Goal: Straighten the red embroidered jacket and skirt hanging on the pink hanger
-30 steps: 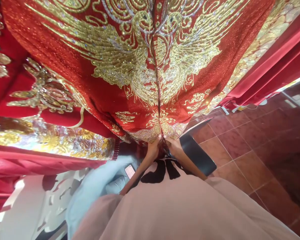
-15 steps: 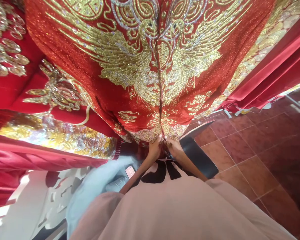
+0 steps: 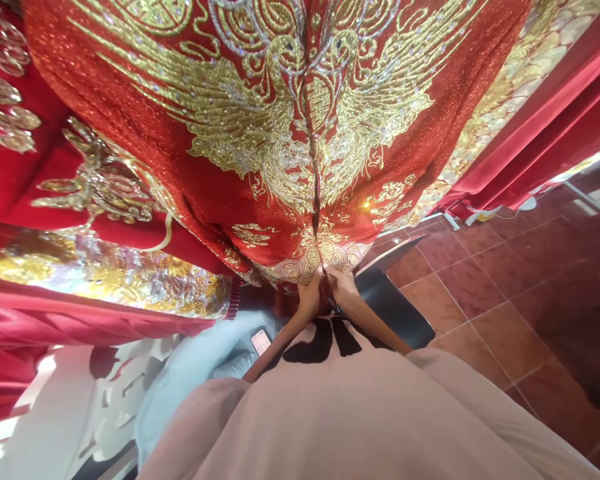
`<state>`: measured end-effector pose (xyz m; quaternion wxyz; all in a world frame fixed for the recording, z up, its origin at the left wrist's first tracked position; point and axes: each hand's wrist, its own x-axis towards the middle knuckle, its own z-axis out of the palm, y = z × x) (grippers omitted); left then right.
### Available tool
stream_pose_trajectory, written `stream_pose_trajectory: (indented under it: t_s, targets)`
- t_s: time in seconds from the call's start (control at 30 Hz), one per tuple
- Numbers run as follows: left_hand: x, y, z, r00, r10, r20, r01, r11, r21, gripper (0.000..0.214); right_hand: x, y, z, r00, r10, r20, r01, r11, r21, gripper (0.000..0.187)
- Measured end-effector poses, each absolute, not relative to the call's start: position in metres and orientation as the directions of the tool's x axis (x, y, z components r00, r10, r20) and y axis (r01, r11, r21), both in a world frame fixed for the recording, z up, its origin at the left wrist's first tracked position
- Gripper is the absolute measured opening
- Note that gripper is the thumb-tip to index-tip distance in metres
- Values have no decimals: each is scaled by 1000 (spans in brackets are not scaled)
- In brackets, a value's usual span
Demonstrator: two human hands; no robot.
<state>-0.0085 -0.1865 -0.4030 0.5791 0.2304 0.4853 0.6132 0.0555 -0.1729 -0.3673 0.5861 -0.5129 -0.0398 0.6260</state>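
A red jacket (image 3: 215,213) with gold embroidered birds hangs in front of me, its front opening running down the middle. My left hand (image 3: 311,292) pinches the left front edge near the bottom hem. Close beside it, my right hand (image 3: 341,285) pinches the right front edge at the same height. Both thumbs lie on top of the cloth, and the other fingers are mostly hidden behind it. Above my hands the two edges stand slightly apart, with a narrow dark gap between them. Whether a fastener sits between my fingers is too small to tell.
More red and gold garments (image 3: 105,267) hang at the left, and red drapery (image 3: 505,153) at the right. A phone (image 3: 261,341) lies on pale blue fabric (image 3: 180,373) at lower left. A black chair seat (image 3: 397,310) stands on the tiled floor (image 3: 480,293) at right.
The view has shifted slightly, so the jacket appears a little further left. Both hands keep their pinch on the front edges; the gap above them looks a little wider.
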Motion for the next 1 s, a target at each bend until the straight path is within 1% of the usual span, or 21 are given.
stream_pose_trajectory:
  t_s: [0.07,0.13,0.2,0.27,0.37,0.47,0.57,0.63,0.8,0.9,1.0]
  targets:
    - [-10,-185,-408,-208,935,-288,-471,162,867,35,58,-176,-372,188,749,-636,-679,-368,-635,29]
    - [-14,-183,-412,-221,929,-296,-440,176,881,37,62,-182,-376,136,706,-695,-652,-464,-600,25]
    - [-17,-180,-415,-249,922,-298,-399,183,898,37,66,-187,-378,72,660,-748,-599,-571,-562,22]
    - [-20,-178,-416,-265,919,-291,-360,186,914,37,68,-189,-377,35,648,-760,-536,-630,-562,21]
    - [-23,-175,-417,-258,928,-270,-310,185,932,38,64,-185,-370,71,712,-699,-453,-601,-658,18]
    - [-25,-173,-418,-237,940,-246,-261,182,948,39,58,-177,-364,184,769,-612,-356,-528,-771,16]
    - [-27,-173,-419,-218,950,-224,-200,181,963,37,54,-171,-361,282,793,-540,-279,-471,-837,12]
    - [-28,-172,-422,-207,955,-214,-150,185,971,35,54,-170,-358,277,799,-534,-261,-472,-842,13]
    - [-31,-165,-430,-159,963,-220,-1,222,975,27,50,-161,-348,132,764,-631,-304,-575,-760,16]
    - [-29,-159,-432,-116,966,-230,82,240,967,29,45,-152,-335,113,758,-642,-332,-580,-744,17]
    - [-30,-155,-432,-58,969,-241,155,247,956,36,42,-143,-317,100,781,-617,-346,-554,-757,19]
